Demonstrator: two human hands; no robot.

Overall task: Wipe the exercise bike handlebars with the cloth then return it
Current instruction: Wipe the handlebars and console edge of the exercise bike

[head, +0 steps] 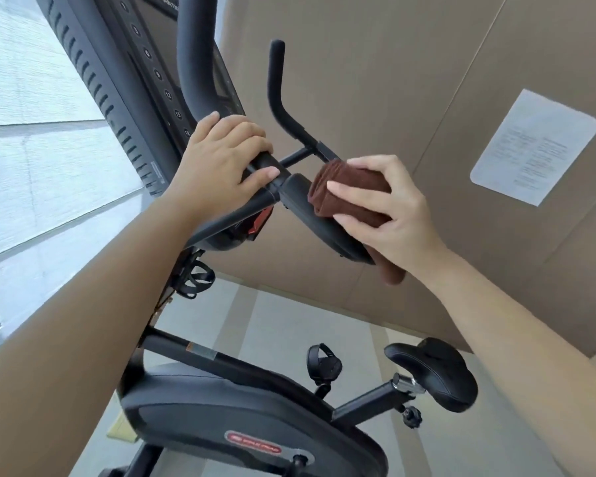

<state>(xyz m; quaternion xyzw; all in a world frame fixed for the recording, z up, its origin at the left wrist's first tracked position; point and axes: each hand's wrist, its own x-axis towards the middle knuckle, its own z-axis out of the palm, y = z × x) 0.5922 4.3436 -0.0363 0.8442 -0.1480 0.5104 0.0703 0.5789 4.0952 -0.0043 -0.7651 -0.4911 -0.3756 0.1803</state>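
Both hands were up at the front end of the black exercise bike (241, 364). The left hand (221, 156) gripped the black foam-covered handlebars (193, 80) low on the left-hand bar, just beside the centre clamp, with its fingers curled over the top and its thumb laid across the near side. The right hand (389, 208) held a folded dark brown terry cloth (351, 187), thumb along the cloth's upper edge and fingers spread across its face. The cloth lay against the upper end of a black oblong housing (300, 211) at the middle of the handlebars, and its lower end hung out below the wrist. The right-hand bar rose bent and bare above the cloth; whether the cloth touched its base could not be told.

Below the clamp a small red tab (260, 220) showed under the left hand, and a black bottle cage (193, 273) sat on the bike's front post. Further down were the rounded black flywheel cover (221, 407) with a red oval badge, a strapped black pedal (324, 366), and the black padded saddle (434, 370) at the bike's rear end. A dark slatted panel with numbered buttons (141, 63) stood behind the left bar. Tall brown cardboard (393, 80) bearing a white printed sheet (534, 146) stood beyond the bike on a pale grey floor (289, 321).
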